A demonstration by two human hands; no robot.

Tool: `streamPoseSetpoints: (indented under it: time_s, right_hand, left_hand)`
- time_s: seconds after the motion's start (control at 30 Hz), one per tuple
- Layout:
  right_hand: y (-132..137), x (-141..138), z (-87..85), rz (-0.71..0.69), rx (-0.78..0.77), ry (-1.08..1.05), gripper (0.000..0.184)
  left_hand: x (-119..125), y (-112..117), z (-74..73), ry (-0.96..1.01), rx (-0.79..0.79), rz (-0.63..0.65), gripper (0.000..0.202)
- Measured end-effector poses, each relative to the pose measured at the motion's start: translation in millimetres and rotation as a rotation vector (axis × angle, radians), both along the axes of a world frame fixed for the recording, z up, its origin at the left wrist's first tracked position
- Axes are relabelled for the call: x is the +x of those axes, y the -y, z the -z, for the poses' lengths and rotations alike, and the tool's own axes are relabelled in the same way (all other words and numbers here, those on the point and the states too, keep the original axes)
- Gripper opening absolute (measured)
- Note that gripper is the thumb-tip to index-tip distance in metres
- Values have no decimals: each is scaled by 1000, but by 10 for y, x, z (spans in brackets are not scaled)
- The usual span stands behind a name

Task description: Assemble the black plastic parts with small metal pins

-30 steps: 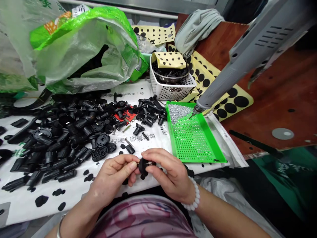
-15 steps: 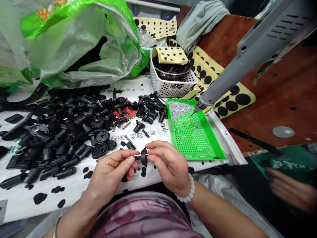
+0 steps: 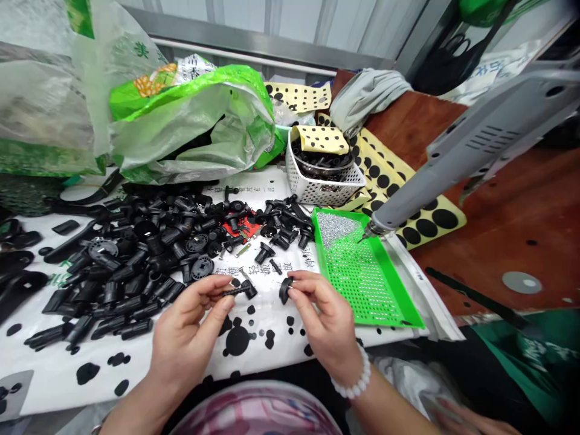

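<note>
My left hand (image 3: 190, 326) pinches a thin black ribbed rod (image 3: 233, 291) between thumb and fingers, its far end pointing right. A short black cylinder (image 3: 249, 289) shows just past the rod's tip; it appears to lie on the table. Across a small gap, my right hand (image 3: 326, 320) grips a small black round cap (image 3: 285, 290), seen edge-on, at fingertips and thumb. Another black ribbed rod (image 3: 275, 266) lies on the white sheet beyond both hands. To the left spreads a heap of black plastic parts (image 3: 131, 254), with knobs and toothed discs among them.
A green tray (image 3: 357, 290) of small silvery pieces lies right of my hands, under the tip of a grey power screwdriver (image 3: 408, 181). Behind stand a white basket (image 3: 317, 188) and a green-and-clear plastic bag (image 3: 190, 139). A blurred hand (image 3: 471, 417) shows at the lower right.
My hands have drawn apart: the ribbed rod and the round cap, together half a second ago, are now separated, one in each hand. The camera view has tilted upward.
</note>
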State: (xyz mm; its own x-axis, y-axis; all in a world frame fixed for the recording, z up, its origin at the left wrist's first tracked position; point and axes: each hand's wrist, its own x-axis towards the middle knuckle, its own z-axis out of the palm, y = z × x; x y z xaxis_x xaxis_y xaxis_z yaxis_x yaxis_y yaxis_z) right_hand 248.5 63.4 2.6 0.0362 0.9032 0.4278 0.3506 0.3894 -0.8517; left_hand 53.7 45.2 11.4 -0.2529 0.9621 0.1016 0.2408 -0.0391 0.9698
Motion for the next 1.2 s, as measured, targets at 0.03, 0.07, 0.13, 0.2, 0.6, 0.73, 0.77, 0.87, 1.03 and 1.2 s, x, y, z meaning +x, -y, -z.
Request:
streamPoseSetpoints:
  time_s: [0.03,0.07,0.13,0.2,0.6,0.73,0.77,0.87,1.03,1.2]
  right_hand:
    - [-16,5,31,-9,56,120,8]
    - [-31,3,67,-12,101,224,10]
    - [-55,-15,128,20,161,373,12]
    - [-53,-47,142,72,217,457,15]
    - [282,-76,-73,-319,28,18,18]
    - [326,1,25,-238,-17,30,17]
    - [340,9,39,-226,-17,38,18]
    - [382,12,62,-207,4,47,21]
    - [373,-2,55,-121,27,-1,17]
    - [270,-17,-26,-111,123,51,17]
  left_hand:
    - [-23,-16,-24,44,-24,-2,24]
    - [-43,-33,-41,89,-57,16,23]
    - [-75,-60,-50,186,-128,87,20]
    - [-86,-69,-31,271,-180,142,17]
    - [32,95,1,-39,-139,450,16]
    - [-116,-115,35,-702,318,411,24]
    - [-130,-181,40,-829,380,429,27]
    - [-107,-353,46,-1080,429,539,32]
    - [-74,-436,45,-1069,462,575,23]
    - [-102,-314,8,-817,457,600,25]
